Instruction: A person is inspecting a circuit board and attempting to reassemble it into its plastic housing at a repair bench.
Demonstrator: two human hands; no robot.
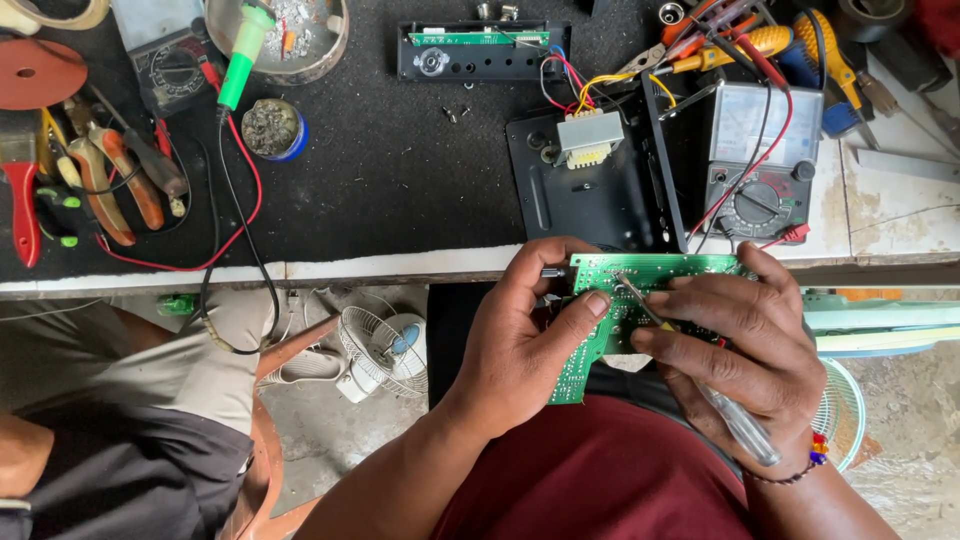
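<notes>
A green circuit board [640, 272] is held in front of my lap, below the bench edge. My left hand [520, 340] grips its left side, thumb pressed on the board face. My right hand [745, 345] holds a screwdriver with a clear handle [740, 425], its metal tip [632, 290] resting on the board; the fingers also steady the board's right side. Red, yellow and blue wires [575, 85] run on the bench from a small transformer [588, 138] on a black chassis plate [575, 195].
On the black bench mat sit an analog multimeter [760, 160], a black panel with a green strip board [480, 50], a green-handled soldering iron [240, 60], a small tin [272, 128], pliers [110, 180] and screwdrivers [740, 45]. A person in grey sits at left [130, 400]. Small fans [385, 350] lie on the floor.
</notes>
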